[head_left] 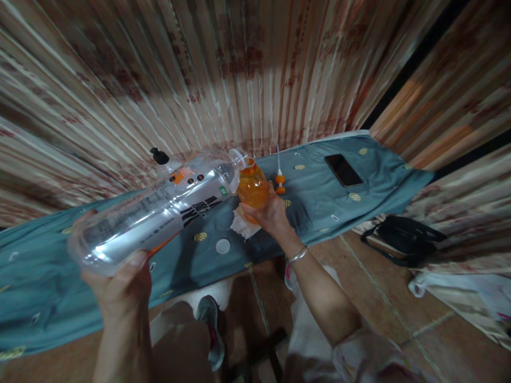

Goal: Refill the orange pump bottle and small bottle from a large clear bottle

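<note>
1. Left hand (120,287) grasps the base of a large clear plastic bottle (159,210), thumb across the bottom edge, fingers hidden behind it. Bottle is tipped close to level, neck pointing right and slightly up, held above the cloth.
2. Clear liquid lies along the bottle's lower side; upper side looks empty. Open mouth meets the neck of the orange bottle (252,186).
3. Right hand (269,213) wraps the orange bottle from below and behind, fingers closed around its lower body. A thin bangle (298,254) sits on that wrist.
4. Orange bottle: small, translucent, rounded, standing roughly upright over the cloth. Its fill level cannot be told.
5. Label on the clear bottle: white band with black characters, small print, an orange patch with dark dots, a green mark near the shoulder. None of it is readable.
6. White crumpled paper (244,224) lies just under the right hand; a white round cap (222,246) rests on the cloth near it.
7. Orange pump top with a white tube (280,178) lies just right of the orange bottle.
8. Black nozzle (159,156) shows above the clear bottle, against the curtain.
9. Blue-grey patterned cloth (359,197) covers the surface; a dark phone (343,170) lies on it, well right.
10. Black bag (403,234) sits on the tiled floor to the right.
</note>
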Demonstrator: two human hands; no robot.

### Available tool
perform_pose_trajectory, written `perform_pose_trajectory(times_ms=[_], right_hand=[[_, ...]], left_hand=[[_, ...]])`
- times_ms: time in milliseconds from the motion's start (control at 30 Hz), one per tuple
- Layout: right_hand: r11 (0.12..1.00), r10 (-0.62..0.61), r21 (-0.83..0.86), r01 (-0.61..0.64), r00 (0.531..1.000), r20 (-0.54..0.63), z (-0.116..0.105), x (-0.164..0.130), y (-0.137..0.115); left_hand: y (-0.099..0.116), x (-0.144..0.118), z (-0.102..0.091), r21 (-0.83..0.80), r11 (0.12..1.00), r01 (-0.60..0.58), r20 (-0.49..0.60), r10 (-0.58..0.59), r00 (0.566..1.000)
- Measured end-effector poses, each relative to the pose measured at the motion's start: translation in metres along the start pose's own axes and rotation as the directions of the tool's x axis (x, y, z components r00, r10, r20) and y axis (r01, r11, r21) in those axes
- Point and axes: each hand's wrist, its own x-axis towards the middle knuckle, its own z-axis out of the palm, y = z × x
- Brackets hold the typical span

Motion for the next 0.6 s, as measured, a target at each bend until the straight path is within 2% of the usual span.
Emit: perform_pose_trajectory(times_ms=[133,400,600], right_hand=[[1.0,0.005,0.016,-0.005,1.0,-0.007,0.0,-0.0004,-0.0003],[1.0,0.017,-0.01,-0.017,1.0,-0.015,-0.0008,0.0002,-0.0019],[1.0,0.008,0.0,-0.008,1.0,-0.026,0.0018,-0.0002,0.0002]], left_hand=[[0.0026,-0.0013,0.0017,0.054,0.998,-0.01,0.016,0.009,1.0],[0.0037,-0.0002,0.0032,0.056,0.998,-0.035,0.028,0.034,0.999],[0.0053,-0.0008,0.004,0.035,0.999,-0.008,0.037,0.007,0.999]])
